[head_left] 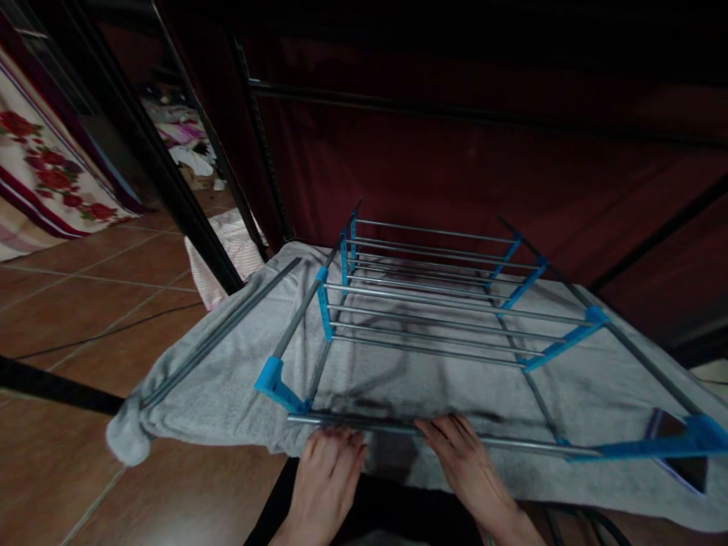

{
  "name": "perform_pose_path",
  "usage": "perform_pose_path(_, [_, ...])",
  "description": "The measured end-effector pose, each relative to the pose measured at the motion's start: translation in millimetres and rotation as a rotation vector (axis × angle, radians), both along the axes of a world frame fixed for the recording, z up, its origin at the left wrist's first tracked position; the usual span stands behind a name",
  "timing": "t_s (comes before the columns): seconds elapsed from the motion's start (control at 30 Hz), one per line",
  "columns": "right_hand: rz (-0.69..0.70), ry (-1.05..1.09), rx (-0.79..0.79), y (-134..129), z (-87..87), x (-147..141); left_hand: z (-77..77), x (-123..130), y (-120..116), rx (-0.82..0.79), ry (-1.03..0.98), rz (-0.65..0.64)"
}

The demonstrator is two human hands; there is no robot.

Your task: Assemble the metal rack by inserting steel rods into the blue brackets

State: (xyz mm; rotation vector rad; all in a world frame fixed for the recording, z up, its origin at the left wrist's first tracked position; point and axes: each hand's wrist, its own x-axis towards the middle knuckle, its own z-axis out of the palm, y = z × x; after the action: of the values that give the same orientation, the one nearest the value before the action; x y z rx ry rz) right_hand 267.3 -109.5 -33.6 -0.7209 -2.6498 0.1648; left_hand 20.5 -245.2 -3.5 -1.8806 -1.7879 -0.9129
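A rack point(432, 301) of grey metal rods and blue plastic connectors, which looks like a shoe or drying rack, stands on a grey blanket. Along its near side runs a metal rod point(528, 444), with a second rod close beside it on the left half. My right hand point(469, 474) has its fingers bent over this rod near its middle. Just below the rod's left part is my left hand point(327, 481), fingers curled and pressed together; what they hold is hidden. A blue corner connector point(276, 383) sits left of my left hand.
Two loose grey rods point(221, 334) lie on the left of the grey blanket point(227, 402). A dark phone point(679, 470) rests under the right connector. Black metal posts point(187, 205) frame the left side, and a dark red panel point(432, 167) closes the back. Tiled floor point(68, 447) shows at left.
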Motion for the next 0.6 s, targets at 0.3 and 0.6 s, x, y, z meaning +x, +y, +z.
perform_pose_path(0.3, [-0.004, -0.054, 0.020, 1.1, 3.3, -2.2, -46.1, -97.8, -20.9, -0.152, -1.086, 0.303])
perform_pose_path(0.6, [-0.003, -0.074, 0.045, 1.4, 1.3, 0.4, -32.2, -124.0, -15.3, -0.519, -1.458, -0.033])
